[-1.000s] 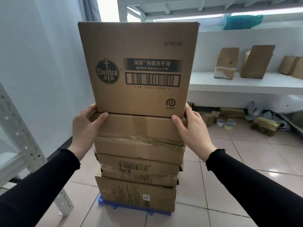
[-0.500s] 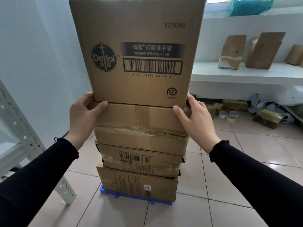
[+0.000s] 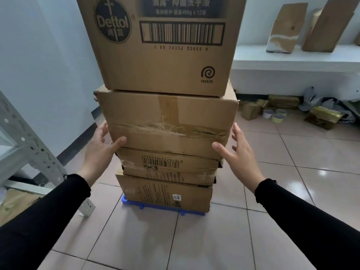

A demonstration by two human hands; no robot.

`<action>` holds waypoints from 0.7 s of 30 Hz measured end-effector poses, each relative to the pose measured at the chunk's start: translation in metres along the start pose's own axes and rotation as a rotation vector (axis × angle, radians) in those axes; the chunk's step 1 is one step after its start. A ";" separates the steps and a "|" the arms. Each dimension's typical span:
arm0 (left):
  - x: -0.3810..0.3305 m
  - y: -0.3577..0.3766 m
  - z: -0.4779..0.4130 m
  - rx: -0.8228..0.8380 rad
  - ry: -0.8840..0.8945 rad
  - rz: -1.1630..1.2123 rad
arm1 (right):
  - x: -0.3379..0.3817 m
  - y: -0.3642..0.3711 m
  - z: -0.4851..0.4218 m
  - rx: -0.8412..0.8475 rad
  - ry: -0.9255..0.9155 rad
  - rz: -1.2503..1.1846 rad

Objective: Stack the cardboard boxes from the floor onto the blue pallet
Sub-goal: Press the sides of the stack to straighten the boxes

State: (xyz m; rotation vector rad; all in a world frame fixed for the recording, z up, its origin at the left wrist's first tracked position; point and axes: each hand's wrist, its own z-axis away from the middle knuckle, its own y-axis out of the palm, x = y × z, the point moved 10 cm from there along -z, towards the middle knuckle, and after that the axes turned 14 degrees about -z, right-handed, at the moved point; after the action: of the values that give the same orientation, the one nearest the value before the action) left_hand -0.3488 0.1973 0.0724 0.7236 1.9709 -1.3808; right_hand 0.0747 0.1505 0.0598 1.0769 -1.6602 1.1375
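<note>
A tall Dettol cardboard box [image 3: 165, 61] rests on top of a stack of three taped cardboard boxes. Under it sits a wide taped box [image 3: 167, 121], then a barcode box [image 3: 169, 168], then the bottom box [image 3: 165, 193] on the blue pallet [image 3: 136, 205]. My left hand [image 3: 99, 145] hovers at the left side of the wide taped box, fingers spread, thumb near its lower corner. My right hand [image 3: 237, 151] is open beside the box's right side. Neither hand holds anything.
A grey metal rack frame [image 3: 29, 152] stands at the left, close to the stack. A white shelf [image 3: 292, 63] at the right back carries folded cartons. Tape rolls [image 3: 274, 114] and packages lie on the tiled floor beneath it.
Both hands have let go of the Dettol box's bottom corners and dropped down beside the taped box below. The Dettol box now rests on the stack. The view has moved closer.
</note>
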 end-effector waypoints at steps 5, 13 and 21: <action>0.006 0.027 0.011 0.099 0.038 -0.051 | -0.033 0.026 0.014 0.135 0.108 -0.026; 0.007 0.023 0.010 0.017 0.047 -0.059 | -0.032 0.034 0.018 0.102 0.084 -0.152; 0.011 0.023 0.007 0.000 0.009 -0.054 | -0.037 0.027 0.010 0.088 0.092 -0.056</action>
State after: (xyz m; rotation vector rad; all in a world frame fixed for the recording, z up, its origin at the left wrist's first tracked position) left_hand -0.3376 0.1989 0.0484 0.6828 2.0111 -1.4112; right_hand 0.0581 0.1539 0.0165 1.1017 -1.5120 1.2151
